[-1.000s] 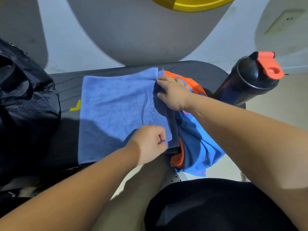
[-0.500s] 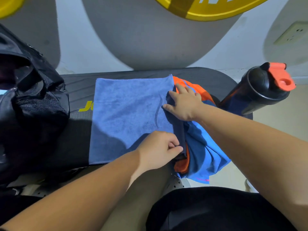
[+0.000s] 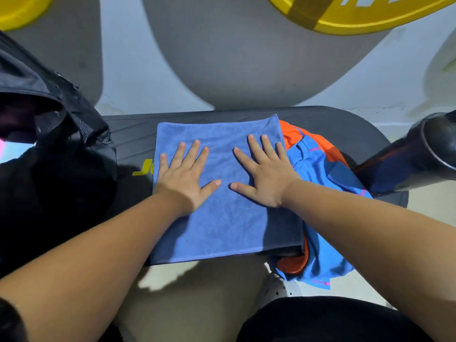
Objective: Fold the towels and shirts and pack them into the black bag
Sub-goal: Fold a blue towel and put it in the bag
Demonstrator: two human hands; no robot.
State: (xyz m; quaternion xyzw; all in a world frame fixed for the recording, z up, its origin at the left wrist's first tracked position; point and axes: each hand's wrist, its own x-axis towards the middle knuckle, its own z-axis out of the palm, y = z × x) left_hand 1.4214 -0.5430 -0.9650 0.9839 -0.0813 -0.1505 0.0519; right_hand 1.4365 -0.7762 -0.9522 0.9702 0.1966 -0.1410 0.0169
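Lying folded on the black tabletop (image 3: 133,134), the blue towel (image 3: 222,225) reaches the near edge, its hem running along it. Both hands rest on the towel palm down, fingers straight and spread, gripping nothing. The left hand (image 3: 183,174) covers the towel's left half with its little finger at the left hem. The right hand (image 3: 265,174) covers the right half, and the two thumbs point at each other without touching. A crumpled blue and orange shirt (image 3: 318,164) lies under the towel's right side, spilling over the near edge and showing again toward the far edge. The black bag (image 3: 61,188) sits at the tabletop's left end, with a strip of bare tabletop between it and the towel. A dark bottle (image 3: 407,164), blurred, is at the right end. Beyond the far edge, a yellow disc (image 3: 370,13) shows against a pale wall.
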